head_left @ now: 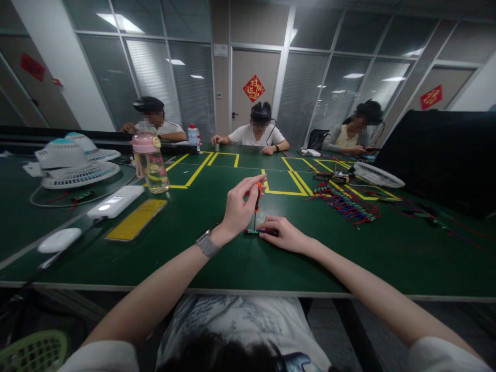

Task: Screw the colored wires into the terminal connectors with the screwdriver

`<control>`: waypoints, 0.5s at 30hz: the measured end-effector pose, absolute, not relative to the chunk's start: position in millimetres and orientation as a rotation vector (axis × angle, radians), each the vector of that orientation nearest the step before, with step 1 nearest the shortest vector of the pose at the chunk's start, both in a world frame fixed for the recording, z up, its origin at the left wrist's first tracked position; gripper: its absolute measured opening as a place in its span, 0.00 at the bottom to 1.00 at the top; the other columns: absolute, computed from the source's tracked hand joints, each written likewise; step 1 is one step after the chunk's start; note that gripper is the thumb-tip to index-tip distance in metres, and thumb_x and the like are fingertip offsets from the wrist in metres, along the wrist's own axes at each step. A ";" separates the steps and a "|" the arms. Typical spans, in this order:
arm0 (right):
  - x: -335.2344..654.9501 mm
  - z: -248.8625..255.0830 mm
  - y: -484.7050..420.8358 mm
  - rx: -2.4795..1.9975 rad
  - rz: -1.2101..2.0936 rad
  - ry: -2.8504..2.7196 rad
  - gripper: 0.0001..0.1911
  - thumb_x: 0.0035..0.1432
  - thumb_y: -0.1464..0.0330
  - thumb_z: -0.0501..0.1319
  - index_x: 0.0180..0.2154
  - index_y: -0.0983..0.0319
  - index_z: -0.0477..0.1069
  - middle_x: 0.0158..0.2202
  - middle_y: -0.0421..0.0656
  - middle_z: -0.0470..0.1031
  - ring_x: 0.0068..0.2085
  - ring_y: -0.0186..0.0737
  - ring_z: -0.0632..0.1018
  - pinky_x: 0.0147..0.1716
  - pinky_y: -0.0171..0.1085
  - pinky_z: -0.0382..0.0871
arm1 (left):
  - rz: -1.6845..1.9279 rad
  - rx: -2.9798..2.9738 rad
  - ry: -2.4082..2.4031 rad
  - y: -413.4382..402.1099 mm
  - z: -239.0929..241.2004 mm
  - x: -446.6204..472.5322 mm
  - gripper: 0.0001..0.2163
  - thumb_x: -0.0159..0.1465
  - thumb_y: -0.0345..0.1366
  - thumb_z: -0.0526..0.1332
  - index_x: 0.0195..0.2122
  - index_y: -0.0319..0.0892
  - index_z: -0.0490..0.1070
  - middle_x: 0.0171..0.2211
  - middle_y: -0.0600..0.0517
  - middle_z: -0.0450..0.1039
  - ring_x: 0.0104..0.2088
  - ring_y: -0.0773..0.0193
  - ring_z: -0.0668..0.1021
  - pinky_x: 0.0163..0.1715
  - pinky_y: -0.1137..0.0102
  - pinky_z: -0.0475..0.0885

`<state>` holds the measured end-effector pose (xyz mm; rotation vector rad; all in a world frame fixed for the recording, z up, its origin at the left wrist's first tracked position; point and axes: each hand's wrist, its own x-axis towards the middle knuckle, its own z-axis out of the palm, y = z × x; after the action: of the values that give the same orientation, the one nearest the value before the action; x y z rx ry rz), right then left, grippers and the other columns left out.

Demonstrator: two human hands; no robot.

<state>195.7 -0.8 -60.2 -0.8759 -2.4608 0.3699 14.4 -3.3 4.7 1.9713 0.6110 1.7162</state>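
Note:
My left hand (239, 205) is closed around a small screwdriver (257, 199) with an orange and black handle, held upright with its tip down on a small circuit board (251, 232). A watch sits on my left wrist. My right hand (282, 232) lies on the green table (232, 258) with its fingers pressed on the right end of the board, pinning it in place.
To the left lie a yellow-backed phone (135, 219), a white power bank (115, 201), a white case (59, 240), a clear bottle with a pink cap (151, 164) and white fans (75, 160). A heap of coloured wires (344, 204) lies to the right. Three people sit across the table.

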 end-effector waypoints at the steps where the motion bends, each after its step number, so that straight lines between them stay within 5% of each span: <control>1: 195.7 -60.2 -0.9 -0.876 0.371 -2.461 0.12 0.63 0.65 0.58 0.45 0.62 0.77 0.32 0.43 0.71 0.31 0.35 0.73 0.33 0.33 0.67 | 1.725 1.969 0.624 -3.2 4.4 14.6 0.13 0.69 0.36 0.53 0.51 0.43 0.73 0.47 0.46 0.75 0.41 0.64 0.79 0.38 0.70 0.77; 8: 195.3 -58.7 -2.1 -0.894 0.372 -2.463 0.12 0.63 0.66 0.59 0.44 0.62 0.77 0.33 0.43 0.71 0.32 0.36 0.73 0.34 0.34 0.67 | 1.834 2.137 0.752 -4.6 8.8 13.9 0.06 0.63 0.35 0.62 0.40 0.44 0.77 0.37 0.51 0.71 0.36 0.67 0.75 0.36 0.73 0.73; 15: 195.7 -60.0 -0.9 -0.890 0.372 -2.468 0.12 0.63 0.66 0.59 0.45 0.62 0.77 0.34 0.44 0.72 0.33 0.36 0.74 0.35 0.34 0.68 | 1.666 1.971 0.568 -3.1 5.0 13.5 0.14 0.70 0.34 0.50 0.51 0.44 0.72 0.48 0.47 0.72 0.42 0.65 0.78 0.38 0.71 0.77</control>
<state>195.7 -0.9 -60.0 -0.8904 -2.4677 0.3721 13.5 -3.1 5.0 1.9706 0.5684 1.6660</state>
